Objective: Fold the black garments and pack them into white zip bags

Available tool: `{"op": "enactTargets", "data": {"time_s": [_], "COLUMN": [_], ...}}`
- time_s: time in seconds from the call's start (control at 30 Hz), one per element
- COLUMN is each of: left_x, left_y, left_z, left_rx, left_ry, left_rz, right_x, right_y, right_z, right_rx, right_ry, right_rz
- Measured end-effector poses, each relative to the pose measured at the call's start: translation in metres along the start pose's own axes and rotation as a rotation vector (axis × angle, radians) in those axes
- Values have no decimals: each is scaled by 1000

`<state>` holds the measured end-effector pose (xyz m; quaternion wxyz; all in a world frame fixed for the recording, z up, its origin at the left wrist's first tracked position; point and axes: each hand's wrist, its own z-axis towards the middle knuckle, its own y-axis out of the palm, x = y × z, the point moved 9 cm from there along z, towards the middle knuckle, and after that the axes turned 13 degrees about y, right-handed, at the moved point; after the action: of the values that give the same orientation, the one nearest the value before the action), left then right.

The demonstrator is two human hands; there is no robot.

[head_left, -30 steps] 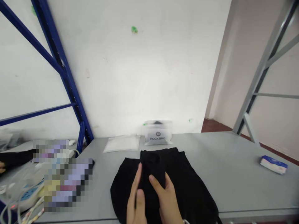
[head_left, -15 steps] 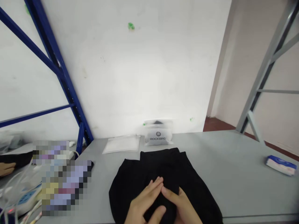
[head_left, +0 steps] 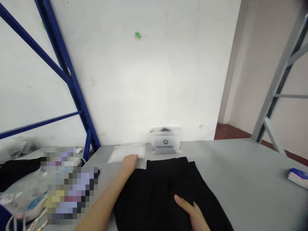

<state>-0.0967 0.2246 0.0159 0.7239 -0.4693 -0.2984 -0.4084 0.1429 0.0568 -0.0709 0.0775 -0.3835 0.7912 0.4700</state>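
Note:
A folded black garment (head_left: pixel 156 189) lies on the grey table in front of me, its far edge stepped. My right hand (head_left: pixel 196 213) grips a fold at its near right part, thumb on top and the other fingers mostly hidden by the cloth. At the far left, my left hand (head_left: pixel 130 162) is stretched forward over the near edge of a flat, clear-white plastic bag (head_left: pixel 120 153), close to the garment's far left corner. Its fingers are turned away from view, so whether they grip anything does not show.
A frosted pouch printed ROCKBRO (head_left: pixel 165 145) stands against the white wall. On the left lie a power strip (head_left: pixel 36 203) with cables and a pixelated item (head_left: pixel 74 195). A blue-white packet (head_left: pixel 298 177) sits far right. A blue frame (head_left: pixel 79 96) rises at left.
My left hand has left the middle of the garment and reached forward and left to the flat bag. My right hand stays at the garment, now a little lower and further right in view.

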Motion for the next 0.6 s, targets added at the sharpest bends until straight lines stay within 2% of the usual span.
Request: {"op": "enactTargets", "data": {"time_s": [0.13, 0.27, 0.37, 0.43, 0.5, 0.53, 0.6], "left_x": [25, 53, 47, 42, 49, 57, 78], "left_y": [-18, -53, -80, -90, -81, -68, -27], "left_z": [-9, -49, -80, -93, -103, -108, -117], "left_rx": [-87, -201, -239, -191, -137, -135, -200], "left_ry": [80, 205, 180, 138, 130, 142, 175], "left_rz": [72, 114, 210, 325, 424, 456, 485], "right_x": [1, 0, 3, 5, 5, 5, 5], "right_y": [0, -3, -4, -1, 1, 2, 5], "right_z": [1, 3, 4, 2, 0, -2, -4], "right_rx": [-17, -27, -22, -34, -38, -36, -43], "right_ry": [15, 18, 57, 75, 70, 66, 52], "right_rz": [14, -3, -10, 14, 37, 41, 42]}}
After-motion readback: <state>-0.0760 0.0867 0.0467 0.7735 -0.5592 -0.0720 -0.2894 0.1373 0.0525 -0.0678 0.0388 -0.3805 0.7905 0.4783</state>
